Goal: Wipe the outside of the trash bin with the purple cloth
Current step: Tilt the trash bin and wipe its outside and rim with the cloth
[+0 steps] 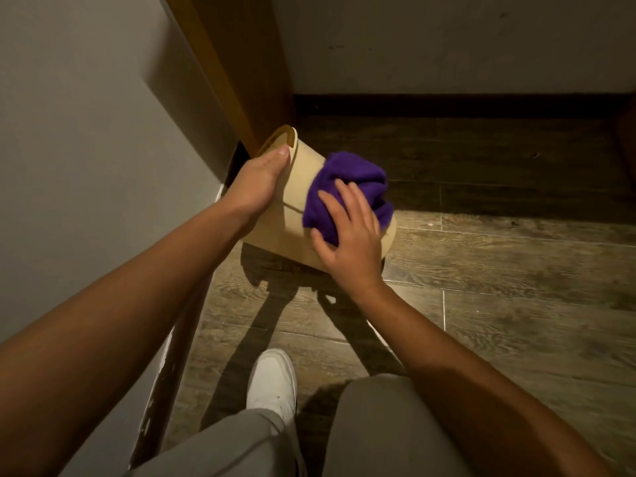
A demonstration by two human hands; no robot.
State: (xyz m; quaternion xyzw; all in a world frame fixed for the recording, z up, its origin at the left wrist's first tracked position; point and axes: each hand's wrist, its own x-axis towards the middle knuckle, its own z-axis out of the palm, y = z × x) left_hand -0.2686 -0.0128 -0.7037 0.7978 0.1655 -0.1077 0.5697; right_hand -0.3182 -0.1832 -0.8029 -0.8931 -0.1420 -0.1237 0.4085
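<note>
A person's left hand grips the rim of a tilted beige bin while the right hand presses a purple cloth, fingers spread, against its side.

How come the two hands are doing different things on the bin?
The left hand grips the rim of the trash bin, holding it tilted; the right hand lies flat with fingers spread, pressing the purple cloth on the bin's side. The left hand touches the bin directly; the right hand rests mostly on the cloth. Both hands are bare.
</note>
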